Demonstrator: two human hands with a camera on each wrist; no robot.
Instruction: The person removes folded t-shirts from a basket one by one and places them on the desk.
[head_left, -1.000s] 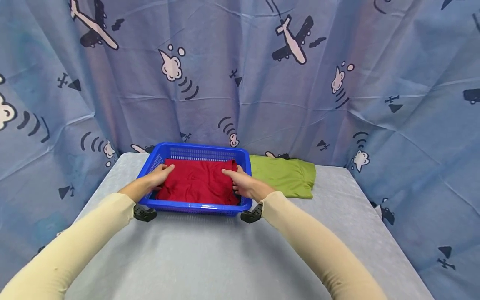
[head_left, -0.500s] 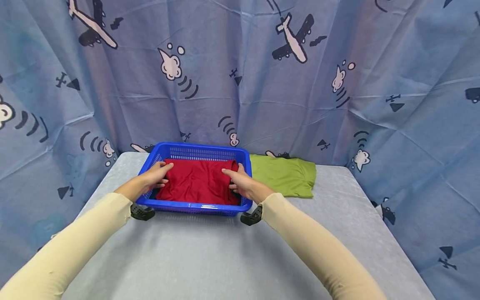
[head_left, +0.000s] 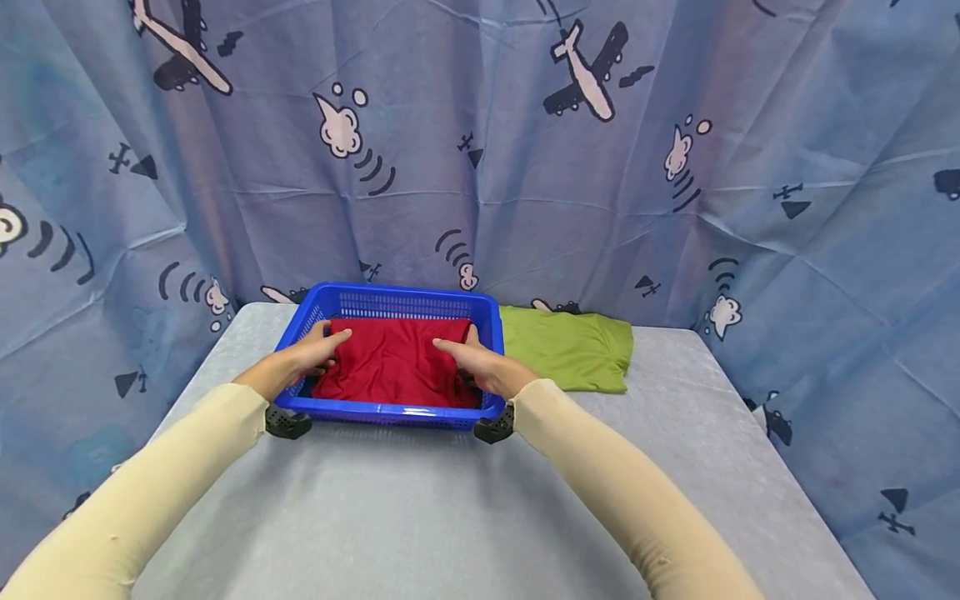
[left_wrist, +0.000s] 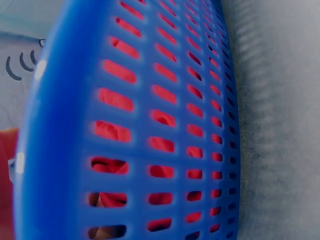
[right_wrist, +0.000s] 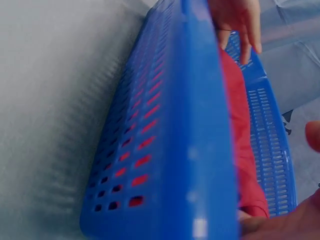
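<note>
Basket [head_left: 405, 292] beside green cloth [head_left: 566, 350], rim [head_left: 393, 409] before red cloth [head_left: 390, 358], left hand [head_left: 304, 352] and right hand [head_left: 482, 360], grip apart

Green cloth [head_left: 573, 352] on grey table [head_left: 390, 517]; blue curtain [head_left: 420, 200] (printed with planes) behind.

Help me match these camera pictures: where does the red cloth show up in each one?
Head: the red cloth lies in the blue basket, left of centre.
Left wrist: red patches through the basket's holes, around the middle.
Right wrist: right of centre, past the basket's near rim, plus patches through holes.
Shared landmark: the blue basket.
</note>
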